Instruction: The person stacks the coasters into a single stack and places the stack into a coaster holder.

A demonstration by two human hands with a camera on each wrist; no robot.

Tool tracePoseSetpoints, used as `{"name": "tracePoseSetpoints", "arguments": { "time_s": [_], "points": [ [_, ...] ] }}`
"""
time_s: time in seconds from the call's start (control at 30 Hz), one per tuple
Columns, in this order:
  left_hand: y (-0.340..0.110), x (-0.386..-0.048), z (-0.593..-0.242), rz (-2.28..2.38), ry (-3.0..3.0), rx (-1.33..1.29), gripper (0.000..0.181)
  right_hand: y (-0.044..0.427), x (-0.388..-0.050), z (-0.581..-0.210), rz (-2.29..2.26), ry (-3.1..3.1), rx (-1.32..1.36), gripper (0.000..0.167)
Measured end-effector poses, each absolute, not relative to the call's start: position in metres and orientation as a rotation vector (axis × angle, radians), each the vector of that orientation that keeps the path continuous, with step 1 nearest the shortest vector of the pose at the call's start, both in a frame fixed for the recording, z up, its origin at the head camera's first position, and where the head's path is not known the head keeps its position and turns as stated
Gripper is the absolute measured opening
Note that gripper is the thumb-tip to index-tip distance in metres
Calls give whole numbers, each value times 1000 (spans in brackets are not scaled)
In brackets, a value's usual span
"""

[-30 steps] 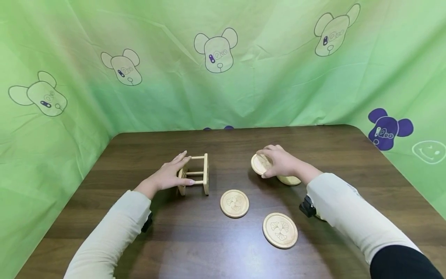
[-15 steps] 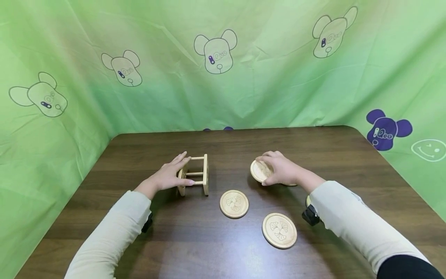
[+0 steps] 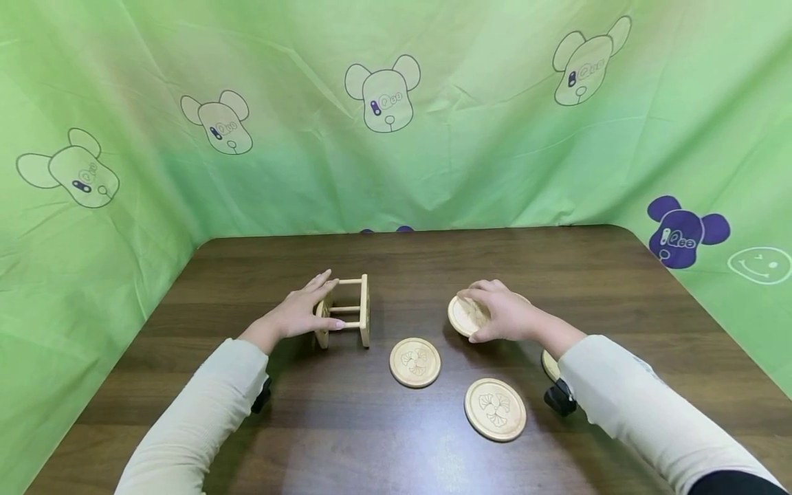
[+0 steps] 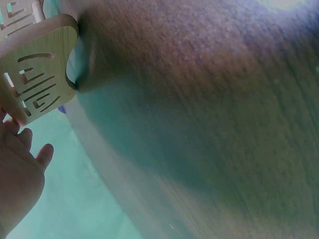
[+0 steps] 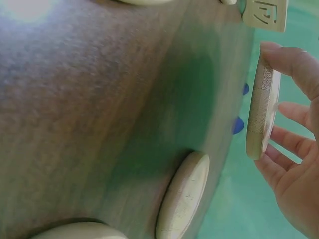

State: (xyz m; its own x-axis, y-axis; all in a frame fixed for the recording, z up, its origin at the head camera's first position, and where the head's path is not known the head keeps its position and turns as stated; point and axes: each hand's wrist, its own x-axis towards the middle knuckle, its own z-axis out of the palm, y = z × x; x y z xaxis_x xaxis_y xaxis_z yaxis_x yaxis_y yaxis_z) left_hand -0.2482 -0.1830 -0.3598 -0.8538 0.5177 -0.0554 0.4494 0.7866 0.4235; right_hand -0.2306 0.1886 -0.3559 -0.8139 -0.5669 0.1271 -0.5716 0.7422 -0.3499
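My right hand [image 3: 504,315] pinches a wooden coaster [image 3: 460,317], nearer the worktop's [image 3: 346,426] far edge. Left hand [image 3: 297,313] spread, touching wooden rack [image 4: 55,69].

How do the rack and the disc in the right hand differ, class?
Shape: the rack is an open frame with rods; the held disc is a round slab. Pose: the rack stands on the table; the held disc is above it. Both are pale and look wooden.

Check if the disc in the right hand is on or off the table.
Off: the right wrist view shows the disc pinched in the right hand, clear of the table.
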Motion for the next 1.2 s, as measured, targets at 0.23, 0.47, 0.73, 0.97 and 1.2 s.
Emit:
{"name": "tracePoseSetpoints", "arguments": {
  "time_s": [0.23,0.47,0.73,0.97,1.2],
  "points": [
    [-183,-247,-359,608,2805,758,87,189,-225,-363,627,-2916,992,72],
    [-183,-247,-360,607,2806,766,87,187,-218,-368,620,-2907,1023,70],
    [-182,-248,-359,617,2794,751,88,188,-215,-374,608,-2921,1042,69],
    [-182,-249,-360,605,2796,749,88,187,-213,-377,621,-2915,1091,68],
    [-183,-250,-361,610,2795,746,89,186,-211,-378,623,-2946,1092,68]
  ]
}}
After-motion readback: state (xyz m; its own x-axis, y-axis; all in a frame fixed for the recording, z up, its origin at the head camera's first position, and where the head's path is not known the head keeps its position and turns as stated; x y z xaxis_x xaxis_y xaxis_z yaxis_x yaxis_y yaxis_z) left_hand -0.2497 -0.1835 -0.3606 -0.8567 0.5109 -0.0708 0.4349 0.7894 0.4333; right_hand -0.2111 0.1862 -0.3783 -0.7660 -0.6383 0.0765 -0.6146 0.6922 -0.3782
